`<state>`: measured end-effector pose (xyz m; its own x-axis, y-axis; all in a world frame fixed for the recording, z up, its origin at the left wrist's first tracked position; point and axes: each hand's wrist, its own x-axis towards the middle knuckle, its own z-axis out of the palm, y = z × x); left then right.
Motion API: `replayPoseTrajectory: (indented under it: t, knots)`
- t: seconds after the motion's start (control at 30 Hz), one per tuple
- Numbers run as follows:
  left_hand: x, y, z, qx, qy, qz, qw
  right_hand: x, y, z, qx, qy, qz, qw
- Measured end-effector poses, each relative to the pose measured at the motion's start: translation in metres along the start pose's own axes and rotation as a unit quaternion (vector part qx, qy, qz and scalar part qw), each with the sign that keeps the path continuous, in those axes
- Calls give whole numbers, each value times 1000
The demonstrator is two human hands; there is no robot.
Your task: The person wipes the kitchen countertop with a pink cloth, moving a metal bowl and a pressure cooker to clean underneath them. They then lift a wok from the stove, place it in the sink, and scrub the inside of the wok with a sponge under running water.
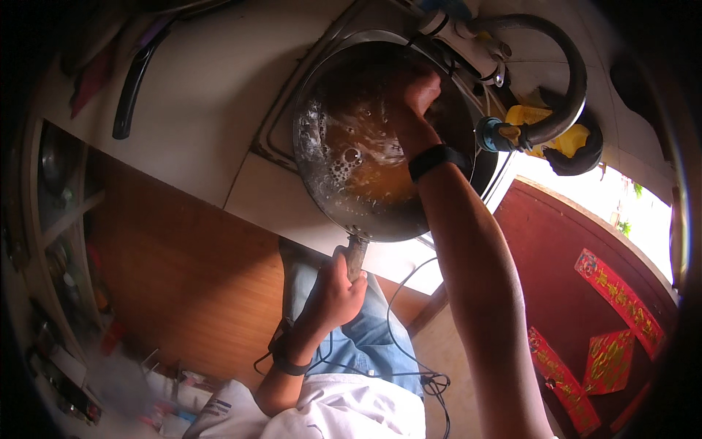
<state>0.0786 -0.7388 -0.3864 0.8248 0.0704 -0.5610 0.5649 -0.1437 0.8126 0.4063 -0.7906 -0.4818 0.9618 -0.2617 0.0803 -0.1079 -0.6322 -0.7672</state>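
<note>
A large dark wok [307, 181] with a riveted handle sits over a stove or sink recess in the counter. Brownish, foamy water [378, 181] lies in it, with a cluster of bubbles near the middle. My left hand [341, 291] is closed around the wok's worn handle [356, 258], close to my lap. My right hand [422, 96] reaches inside toward the far wall of the wok. Its fingers are lost in shadow and blur, so whatever they hold cannot be made out. A black band [436, 162] circles the right wrist.
A thick grey hose [573, 71] with a blue fitting [488, 134] curves right of the wok, near a yellow container [570, 140]. A black handle [129, 93] lies on the white counter [203, 99]. Thin cables [390, 307] hang by my legs. Shelves [71, 219] stand left.
</note>
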Motion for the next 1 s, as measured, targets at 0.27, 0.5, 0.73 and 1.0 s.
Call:
replayPoseTrajectory:
  t: [0.27, 0.5, 0.73, 1.0]
  knots:
    - [-3, 0, -7, 19, 4, -19, 1000, -66, -40, 35, 18, -90, -112, 989]
    - [-2, 5, -8, 18, 6, -23, 1000, -7, -21, 20, 16, 96, -30, 995]
    - [0, 3, -2, 15, -6, 2, 1000, -24, -8, 47, 117, -36, -11, 992]
    - [-3, -1, -8, 37, -9, -27, 999, -133, -53, -3, 7, -278, -109, 954]
